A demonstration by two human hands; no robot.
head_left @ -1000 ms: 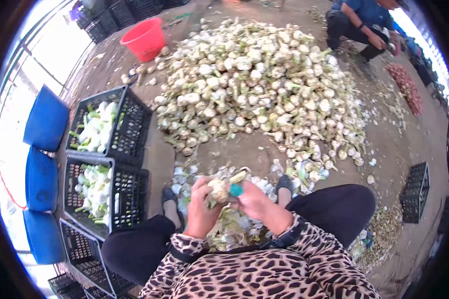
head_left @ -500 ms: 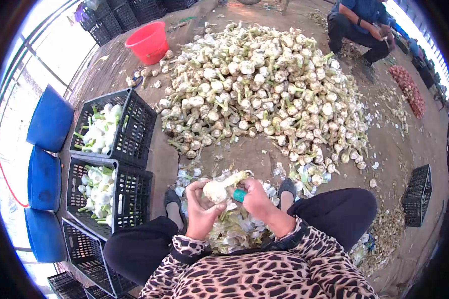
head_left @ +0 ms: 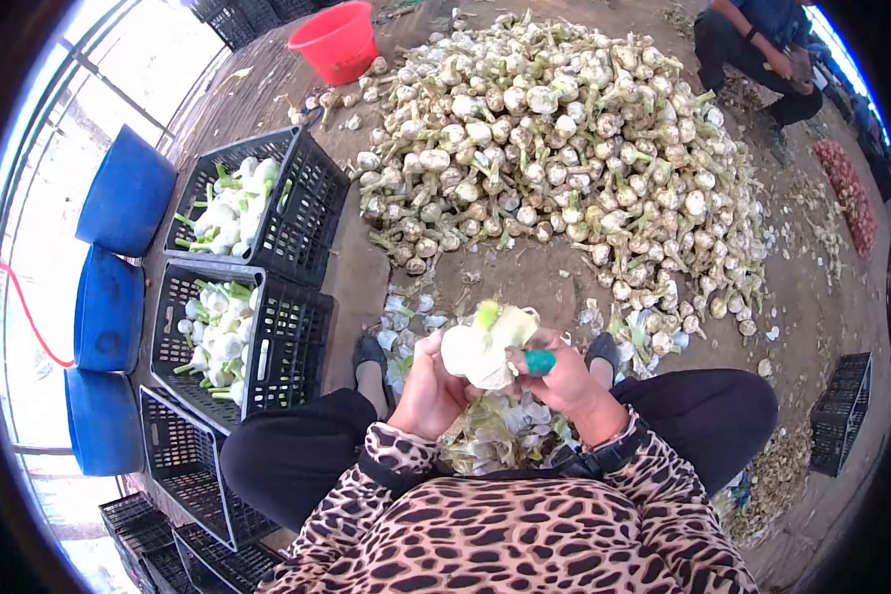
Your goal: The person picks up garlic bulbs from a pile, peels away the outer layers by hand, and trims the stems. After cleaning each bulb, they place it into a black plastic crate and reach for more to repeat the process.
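Observation:
A garlic bulb (head_left: 477, 354) with its outer skin loosened is held between both hands, its cut green stem end pointing up. My left hand (head_left: 432, 388) grips it from the left side. My right hand (head_left: 568, 378) pinches the skin at its right side, with green wrapping round a digit. Below the hands lies a heap of peeled skins (head_left: 500, 434) between my feet. Beyond them rises a large pile of unpeeled garlic (head_left: 564, 148).
Black crates of cleaned garlic (head_left: 292, 342) stand at the left, beside blue tubs (head_left: 109, 307). A red basin (head_left: 339, 48) sits behind them. Another person (head_left: 752, 54) crouches at the upper right, near a red net sack (head_left: 845, 198). A black crate (head_left: 841, 414) is at the right.
The bulb has turned from stem-right to stem-up, and its skin has spread loose. The whole view has shifted, so the surroundings appear further right and higher.

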